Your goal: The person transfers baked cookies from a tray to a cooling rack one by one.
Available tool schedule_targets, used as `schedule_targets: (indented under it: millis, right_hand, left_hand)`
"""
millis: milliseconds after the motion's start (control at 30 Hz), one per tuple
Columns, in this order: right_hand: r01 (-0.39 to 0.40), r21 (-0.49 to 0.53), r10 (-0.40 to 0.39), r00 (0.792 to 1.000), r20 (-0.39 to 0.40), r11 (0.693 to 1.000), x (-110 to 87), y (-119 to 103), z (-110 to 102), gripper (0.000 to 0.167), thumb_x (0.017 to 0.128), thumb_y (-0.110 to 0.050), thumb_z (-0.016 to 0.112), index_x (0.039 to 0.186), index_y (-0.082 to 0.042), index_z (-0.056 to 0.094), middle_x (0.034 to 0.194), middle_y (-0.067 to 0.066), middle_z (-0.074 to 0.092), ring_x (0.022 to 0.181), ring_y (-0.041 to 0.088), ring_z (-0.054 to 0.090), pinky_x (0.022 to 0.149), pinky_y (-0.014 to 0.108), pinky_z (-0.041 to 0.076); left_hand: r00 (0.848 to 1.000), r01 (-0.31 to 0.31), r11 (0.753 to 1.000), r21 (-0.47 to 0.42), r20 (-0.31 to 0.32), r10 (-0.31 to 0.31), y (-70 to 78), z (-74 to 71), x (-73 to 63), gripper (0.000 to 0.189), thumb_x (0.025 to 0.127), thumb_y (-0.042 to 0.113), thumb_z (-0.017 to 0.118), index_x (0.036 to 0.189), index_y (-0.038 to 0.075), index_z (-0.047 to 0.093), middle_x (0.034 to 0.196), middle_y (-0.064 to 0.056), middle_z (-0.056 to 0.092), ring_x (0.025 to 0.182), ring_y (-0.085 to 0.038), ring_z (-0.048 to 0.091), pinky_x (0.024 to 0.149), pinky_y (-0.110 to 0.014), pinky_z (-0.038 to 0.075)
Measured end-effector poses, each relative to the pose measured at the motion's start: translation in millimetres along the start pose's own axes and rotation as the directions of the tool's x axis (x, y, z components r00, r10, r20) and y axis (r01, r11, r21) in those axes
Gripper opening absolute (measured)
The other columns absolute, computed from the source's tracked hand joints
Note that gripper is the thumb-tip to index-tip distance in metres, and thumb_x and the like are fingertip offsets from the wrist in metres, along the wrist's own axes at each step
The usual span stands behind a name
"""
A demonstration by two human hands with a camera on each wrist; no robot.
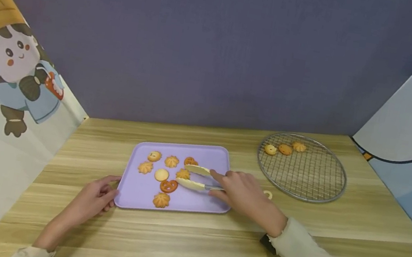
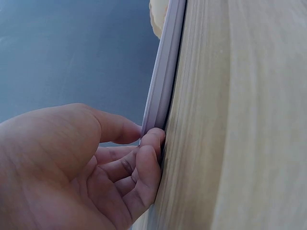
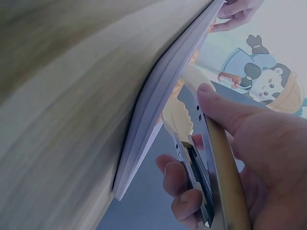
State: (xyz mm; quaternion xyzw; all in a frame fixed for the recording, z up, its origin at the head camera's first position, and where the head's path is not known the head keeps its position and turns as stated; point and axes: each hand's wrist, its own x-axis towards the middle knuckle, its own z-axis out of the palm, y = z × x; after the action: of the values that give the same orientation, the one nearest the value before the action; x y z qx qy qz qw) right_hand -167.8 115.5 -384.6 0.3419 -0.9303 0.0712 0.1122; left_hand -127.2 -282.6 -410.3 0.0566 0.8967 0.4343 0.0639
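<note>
My right hand (image 1: 244, 196) grips a pair of tongs (image 1: 193, 185) with cream tips and metal arms. The tips are spread over a purple tray (image 1: 199, 203), on either side of a flower-shaped cookie (image 1: 183, 174). In the right wrist view, thumb and fingers wrap the tongs (image 3: 218, 163). At the tray's near left corner, my left hand (image 1: 93, 196) pinches the rim. The left wrist view has its thumb and curled fingers at the tray edge (image 2: 160, 81). On the tray lie several cookies, among them a pretzel (image 1: 168, 186), a round plain cookie (image 1: 161, 175) and a ridged cookie (image 1: 161, 200).
A round wire rack (image 1: 303, 174) stands to the right of the tray, with three cookies near its far left edge, one of them an oval cookie (image 1: 285, 149). A dark wall (image 1: 216, 59) closes off the back of the wooden table (image 1: 188, 246). Cartoon-printed panels flank both sides.
</note>
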Motion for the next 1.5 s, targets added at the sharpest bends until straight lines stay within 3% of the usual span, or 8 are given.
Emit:
schedule_targets:
  millis: [700,833,1133,1500]
  right_hand:
    - [0.059,-0.046,-0.063,0.994,-0.093,0.997,-7.2,1,2,0.052,0.093,-0.048,0.066,0.133,-0.015,0.065,0.071,0.005,0.064,0.046,0.006,0.04,0.036,0.019,0.026]
    - [0.063,-0.047,-0.068,0.992,-0.104,0.997,-10.2,2,-1,0.053,0.093,-0.048,0.066,0.133,-0.014,0.065,0.069,0.004,0.062,0.047,0.005,0.041,0.037,0.018,0.027]
    - [0.063,-0.07,-0.071,0.989,-0.133,0.996,-21.1,7,-8,0.054,0.093,-0.049,0.066,0.134,-0.013,0.064,0.069,0.004,0.062,0.048,0.005,0.042,0.039,0.017,0.03]
    - [0.096,-0.115,-0.119,0.971,-0.206,0.989,-39.2,11,-11,0.054,0.091,-0.049,0.068,0.131,-0.013,0.066,0.072,0.004,0.064,0.05,0.007,0.046,0.042,0.018,0.037]
  left_hand:
    - [1.0,-0.016,1.0,0.011,-0.007,0.016,0.3,-0.7,0.2,0.043,0.099,0.002,0.056,0.141,-0.007,0.046,0.071,-0.007,0.059,0.055,-0.013,0.056,0.045,-0.026,0.05]
    - [0.999,-0.033,0.999,0.008,-0.006,0.033,-0.4,-1.0,-0.7,0.044,0.099,0.003,0.056,0.14,-0.008,0.046,0.07,-0.007,0.059,0.055,-0.013,0.056,0.044,-0.026,0.05]
    - [1.0,-0.007,1.0,0.013,-0.009,0.007,-3.1,1.0,0.9,0.043,0.099,0.0,0.055,0.14,-0.006,0.047,0.071,-0.008,0.059,0.055,-0.014,0.056,0.045,-0.027,0.051]
    - [1.0,-0.003,1.0,0.006,-0.011,0.003,-2.2,0.6,-0.4,0.043,0.099,0.001,0.056,0.141,-0.007,0.047,0.071,-0.008,0.059,0.056,-0.014,0.057,0.045,-0.027,0.051]
